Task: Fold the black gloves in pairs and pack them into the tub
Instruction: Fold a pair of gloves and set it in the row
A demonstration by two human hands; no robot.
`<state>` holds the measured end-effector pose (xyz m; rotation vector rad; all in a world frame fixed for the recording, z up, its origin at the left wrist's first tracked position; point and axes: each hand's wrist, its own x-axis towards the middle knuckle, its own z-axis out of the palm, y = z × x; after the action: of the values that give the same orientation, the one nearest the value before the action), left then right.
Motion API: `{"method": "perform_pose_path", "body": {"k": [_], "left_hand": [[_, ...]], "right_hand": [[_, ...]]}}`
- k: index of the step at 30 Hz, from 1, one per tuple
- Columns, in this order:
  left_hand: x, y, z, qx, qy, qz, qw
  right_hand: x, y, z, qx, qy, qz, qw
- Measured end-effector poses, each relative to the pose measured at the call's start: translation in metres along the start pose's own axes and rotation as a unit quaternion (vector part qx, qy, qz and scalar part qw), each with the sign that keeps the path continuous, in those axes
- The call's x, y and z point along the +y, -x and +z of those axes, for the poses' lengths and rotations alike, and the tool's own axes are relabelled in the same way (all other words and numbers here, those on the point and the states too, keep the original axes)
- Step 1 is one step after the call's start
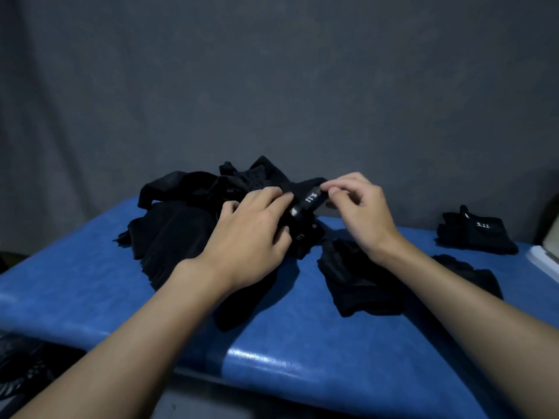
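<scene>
Pinching at the far end of a strap [312,196] with white "5.11" lettering, the right hand [360,213] had thumb and forefinger closed narrow on it, the other fingers loosely curled behind. The strap belonged to a black glove [302,234] held just above the blue table [90,291]. The left hand [254,228] lay over that glove, fingers close together and nearly straight, tips pressing beside the strap, thumb spread out to the side. How the palm sat on the fabric could not be told.

Behind and left of the hands sat a pile of black gloves [181,213], crumpled and overlapping, touching the held glove. A loose glove [357,282] lay flat partly under the right forearm. Another dark glove [472,276] lay right of that arm. A folded pair [478,234], "5.11" facing up, sat near the table's far right edge, well apart from the pile. A pale edge [544,258] showed at the far right; whether it was the tub could not be told. A grey backdrop [272,71] hung behind.
</scene>
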<state>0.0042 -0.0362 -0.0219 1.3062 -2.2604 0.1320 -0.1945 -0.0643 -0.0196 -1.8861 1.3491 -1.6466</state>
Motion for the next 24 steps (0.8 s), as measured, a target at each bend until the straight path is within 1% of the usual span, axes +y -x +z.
{"method": "perform_pose_path", "body": {"k": [2,5,8,12,15,17,21,24], "left_hand": [[0.002,0.003,-0.001,0.003,0.018,0.005,1.0],[0.0,0.006,0.0,-0.028,0.008,-0.028,0.999],[-0.003,0.007,0.001,-0.069,-0.011,-0.054,0.996],[-0.005,0.007,0.007,-0.12,-0.03,-0.066,0.99],[-0.005,0.006,0.008,-0.143,-0.042,-0.076,0.986],[-0.003,0.005,0.009,-0.156,-0.049,-0.081,0.983],[-0.001,0.003,0.012,-0.192,-0.056,-0.089,0.976],[-0.001,0.003,0.011,-0.191,-0.027,-0.095,0.977]], "right_hand": [[0.006,0.005,-0.009,0.003,0.037,0.016,0.999],[0.018,0.011,-0.019,-0.052,0.105,0.067,0.991],[0.018,0.011,-0.021,-0.11,0.141,0.108,0.978],[0.014,0.011,-0.013,-0.18,0.146,0.133,0.964],[0.014,0.008,-0.004,-0.211,0.131,0.133,0.96],[0.015,0.007,0.0,-0.218,0.132,0.129,0.958],[0.02,0.007,0.001,-0.196,0.149,0.128,0.961],[0.018,0.01,-0.003,-0.186,0.118,0.127,0.967]]}}
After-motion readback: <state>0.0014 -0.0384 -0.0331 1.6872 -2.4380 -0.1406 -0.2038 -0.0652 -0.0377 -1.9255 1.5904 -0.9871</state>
